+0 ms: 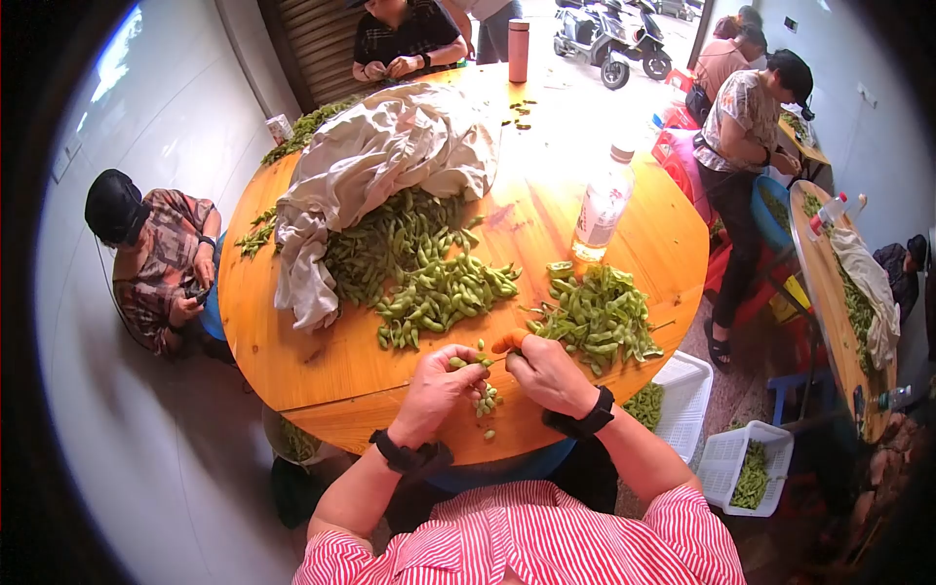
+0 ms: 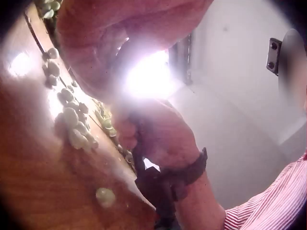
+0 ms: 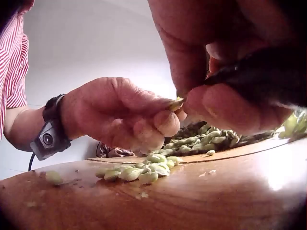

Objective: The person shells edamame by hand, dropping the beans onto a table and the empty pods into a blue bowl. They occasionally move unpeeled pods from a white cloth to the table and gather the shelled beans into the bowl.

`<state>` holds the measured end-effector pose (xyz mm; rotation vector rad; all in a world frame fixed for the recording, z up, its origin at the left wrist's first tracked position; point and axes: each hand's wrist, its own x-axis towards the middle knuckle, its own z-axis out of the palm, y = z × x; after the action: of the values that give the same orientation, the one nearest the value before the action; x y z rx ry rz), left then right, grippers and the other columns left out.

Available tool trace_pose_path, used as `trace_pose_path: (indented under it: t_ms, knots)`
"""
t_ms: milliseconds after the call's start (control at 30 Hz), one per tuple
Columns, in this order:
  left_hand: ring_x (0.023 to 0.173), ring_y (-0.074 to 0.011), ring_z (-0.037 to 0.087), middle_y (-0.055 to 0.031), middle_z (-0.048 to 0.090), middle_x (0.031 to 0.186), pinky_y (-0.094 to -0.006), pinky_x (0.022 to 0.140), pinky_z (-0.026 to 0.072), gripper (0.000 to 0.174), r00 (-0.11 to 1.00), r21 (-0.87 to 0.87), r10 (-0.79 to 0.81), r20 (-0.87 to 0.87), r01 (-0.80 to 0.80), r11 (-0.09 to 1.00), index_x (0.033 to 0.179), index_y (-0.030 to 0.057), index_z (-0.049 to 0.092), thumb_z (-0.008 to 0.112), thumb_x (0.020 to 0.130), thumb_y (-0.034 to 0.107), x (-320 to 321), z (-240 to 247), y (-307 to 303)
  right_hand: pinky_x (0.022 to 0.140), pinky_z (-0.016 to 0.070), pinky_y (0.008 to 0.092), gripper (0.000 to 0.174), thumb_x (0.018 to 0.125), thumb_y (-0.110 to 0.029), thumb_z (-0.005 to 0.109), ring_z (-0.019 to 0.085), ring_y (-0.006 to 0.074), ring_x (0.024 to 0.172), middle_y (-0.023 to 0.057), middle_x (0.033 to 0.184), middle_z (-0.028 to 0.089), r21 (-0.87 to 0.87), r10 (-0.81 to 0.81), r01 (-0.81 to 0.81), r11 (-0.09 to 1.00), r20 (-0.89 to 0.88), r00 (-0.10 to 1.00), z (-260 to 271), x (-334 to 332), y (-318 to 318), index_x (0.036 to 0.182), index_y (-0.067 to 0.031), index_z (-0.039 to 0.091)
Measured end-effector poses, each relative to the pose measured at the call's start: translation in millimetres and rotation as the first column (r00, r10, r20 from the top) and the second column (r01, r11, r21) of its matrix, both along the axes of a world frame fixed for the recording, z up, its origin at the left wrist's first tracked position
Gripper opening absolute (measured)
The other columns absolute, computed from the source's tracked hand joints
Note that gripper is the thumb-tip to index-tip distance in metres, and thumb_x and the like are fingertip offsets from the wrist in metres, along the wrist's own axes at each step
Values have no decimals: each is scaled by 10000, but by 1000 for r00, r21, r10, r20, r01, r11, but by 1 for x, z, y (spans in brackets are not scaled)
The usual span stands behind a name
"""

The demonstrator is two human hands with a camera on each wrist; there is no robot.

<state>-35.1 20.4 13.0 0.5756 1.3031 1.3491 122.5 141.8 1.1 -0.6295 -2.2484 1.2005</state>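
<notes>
My left hand (image 1: 444,388) pinches a green soybean pod (image 3: 176,103) between thumb and fingertips, over the near edge of the round wooden table. Close beside it is my right hand (image 1: 554,375), fingers curled, thumb and fingertip meeting at the pod's end in the right wrist view. An orange covering (image 1: 509,340) shows on one right fingertip. Shelled beans (image 3: 148,170) lie in a small cluster on the wood below the hands, with a single bean (image 2: 105,197) apart from them. Unshelled pods (image 1: 444,297) are heaped beyond the left hand.
Another heap of pods (image 1: 600,317) lies to the right, before a clear bottle (image 1: 603,210). White cloth (image 1: 390,146) covers part of the big pile. A pink flask (image 1: 518,54) stands at the far edge. White baskets (image 1: 687,400) sit lower right. Other people surround the tables.
</notes>
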Motion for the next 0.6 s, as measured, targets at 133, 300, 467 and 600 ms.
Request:
trace_pose_path:
  t_ms: [133, 300, 467, 600]
  knots:
    - [716, -90, 652, -29, 664, 833, -204, 603, 519, 129, 998, -3, 65, -1, -65, 998, 1039, 45, 599, 650, 927, 83, 1, -3, 0, 624, 493, 373, 241, 888, -54, 557, 642, 294, 660, 202, 742, 632, 6, -13, 14, 1000, -38, 999, 8, 2, -9, 1108, 24, 616]
    - [710, -78, 641, -13, 653, 827, -203, 592, 515, 127, 995, 26, 68, -66, -67, 997, 1035, 38, 612, 652, 937, 109, 6, -5, -2, 603, 497, 376, 190, 871, -53, 584, 644, 324, 651, 226, 741, 623, -23, -12, 14, 1000, 73, 997, 16, -1, -17, 1034, 32, 627]
    - [684, -83, 622, -18, 656, 799, -214, 605, 512, 108, 978, 43, 103, -179, -97, 994, 1006, 29, 622, 651, 934, 105, 14, 4, -3, 584, 492, 414, 122, 862, -58, 595, 637, 377, 657, 243, 729, 614, 43, -29, 28, 999, 29, 999, 10, -5, -18, 935, 34, 622]
    - [678, -94, 613, -36, 654, 780, -228, 608, 499, 89, 831, 175, 175, -528, -95, 980, 967, -6, 645, 637, 918, 68, 18, -6, -3, 623, 495, 508, 121, 854, -66, 564, 630, 453, 735, 292, 746, 603, 117, -49, 41, 992, 61, 997, 20, -7, -24, 872, 53, 579]
